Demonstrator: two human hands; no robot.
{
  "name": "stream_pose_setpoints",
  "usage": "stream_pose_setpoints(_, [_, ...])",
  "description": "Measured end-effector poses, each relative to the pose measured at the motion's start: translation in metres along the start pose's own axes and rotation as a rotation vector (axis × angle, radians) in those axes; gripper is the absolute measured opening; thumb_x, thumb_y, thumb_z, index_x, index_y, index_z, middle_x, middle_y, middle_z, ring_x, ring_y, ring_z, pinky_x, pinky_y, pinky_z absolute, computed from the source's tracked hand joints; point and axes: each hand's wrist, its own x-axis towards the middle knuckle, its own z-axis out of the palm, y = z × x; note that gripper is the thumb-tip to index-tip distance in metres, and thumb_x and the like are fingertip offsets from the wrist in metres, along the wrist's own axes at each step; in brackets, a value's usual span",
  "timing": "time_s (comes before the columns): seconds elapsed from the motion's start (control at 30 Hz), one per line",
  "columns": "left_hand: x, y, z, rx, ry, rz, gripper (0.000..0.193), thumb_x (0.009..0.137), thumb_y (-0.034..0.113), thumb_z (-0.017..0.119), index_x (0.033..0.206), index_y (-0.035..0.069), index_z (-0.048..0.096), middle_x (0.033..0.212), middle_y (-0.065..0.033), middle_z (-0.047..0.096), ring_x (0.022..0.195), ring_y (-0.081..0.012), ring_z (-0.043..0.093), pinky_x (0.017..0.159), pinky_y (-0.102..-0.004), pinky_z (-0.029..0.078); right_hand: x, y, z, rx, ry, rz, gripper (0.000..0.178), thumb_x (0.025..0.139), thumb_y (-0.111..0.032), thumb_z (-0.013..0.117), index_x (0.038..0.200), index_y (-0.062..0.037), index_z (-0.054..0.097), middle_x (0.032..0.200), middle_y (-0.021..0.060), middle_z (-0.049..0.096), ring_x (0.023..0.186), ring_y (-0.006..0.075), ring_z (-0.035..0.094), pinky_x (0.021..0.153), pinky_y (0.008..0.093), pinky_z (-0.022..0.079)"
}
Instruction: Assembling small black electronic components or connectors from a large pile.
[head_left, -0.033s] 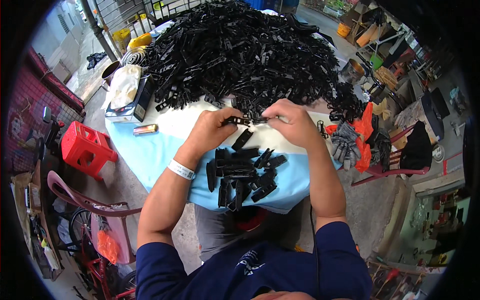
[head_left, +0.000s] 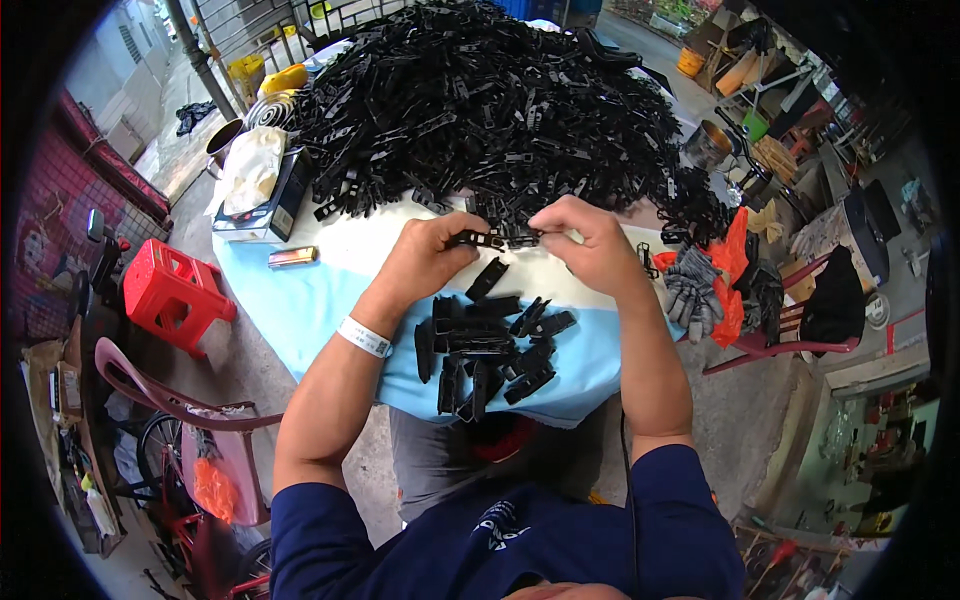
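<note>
Pinched in my left hand (head_left: 430,258) is a slotted black plastic part (head_left: 483,240), held level over the table's white cloth. My right hand (head_left: 592,248) grips a second, narrower black plastic part (head_left: 522,241) between thumb and fingers. The two parts meet end to end between my hands; whether they are locked together is too small to tell. Just below them lies a single black part (head_left: 487,278). Nearer to me, a loose group of similar black parts (head_left: 475,335) rests on the light blue cloth (head_left: 300,320).
A big heap of black plastic parts (head_left: 480,110) covers the table's far side. A box (head_left: 262,225) with a pale cloth and a small lighter-like item (head_left: 292,257) sit at left. Grey gloves (head_left: 692,290) and an orange bag (head_left: 735,260) lie at right. A red stool (head_left: 175,290) stands left.
The two held parts have come together: a small gap and tilt between their ends has closed into one line. Both hands stay nearly in place.
</note>
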Motion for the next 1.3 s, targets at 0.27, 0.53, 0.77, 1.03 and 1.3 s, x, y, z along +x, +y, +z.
stream_pose_setpoints(0.27, [0.006,-0.002,0.019,-0.348,0.074,0.022,0.027,0.086,-0.002,0.072,0.113,0.002,0.072,0.080,-0.0044,0.072,0.069,-0.0070,0.062,0.062,-0.0267,0.050,0.000,0.003,0.016,0.468,-0.001,0.133,0.030,0.093,0.004,0.067,0.123,0.0006,0.066,0.095,0.0045,0.067,0.086,0.0125,0.068,0.077,0.0264,0.056])
stream_pose_setpoints(0.53, [0.004,0.002,0.017,-0.018,0.262,0.169,0.040,0.080,0.002,0.070,0.119,0.008,0.073,0.073,-0.0122,0.070,0.058,-0.0182,0.065,0.057,-0.0310,0.050,0.009,0.006,0.031,0.696,-0.040,0.451,0.023,0.097,-0.006,0.069,0.118,0.0007,0.066,0.092,0.0068,0.071,0.074,0.0145,0.072,0.063,0.0296,0.062])
stream_pose_setpoints(0.77, [0.004,-0.006,0.020,0.103,0.314,0.330,0.042,0.077,0.006,0.073,0.119,0.010,0.073,0.076,-0.0131,0.070,0.065,-0.0284,0.068,0.062,-0.0373,0.055,0.011,0.010,0.033,0.676,0.075,0.517,0.015,0.096,-0.008,0.069,0.110,-0.0010,0.066,0.090,0.0059,0.070,0.071,0.0148,0.072,0.060,0.0300,0.063])
stream_pose_setpoints(1.03, [0.004,0.003,0.018,0.262,0.317,0.500,0.044,0.075,0.007,0.072,0.120,0.008,0.072,0.078,-0.0107,0.070,0.070,-0.0287,0.068,0.065,-0.0399,0.056,0.012,0.011,0.031,0.708,0.090,0.584,0.012,0.095,-0.008,0.070,0.105,-0.0026,0.066,0.089,0.0057,0.070,0.066,0.0157,0.072,0.056,0.0301,0.062])
stream_pose_setpoints(1.3, [0.002,0.004,0.021,0.211,0.283,0.440,0.043,0.078,0.009,0.072,0.121,0.007,0.071,0.080,-0.0121,0.070,0.072,-0.0304,0.068,0.066,-0.0398,0.056,0.011,0.007,0.034,0.683,0.071,0.578,0.013,0.095,-0.010,0.071,0.104,-0.0022,0.066,0.087,0.0058,0.070,0.067,0.0163,0.073,0.057,0.0303,0.063])
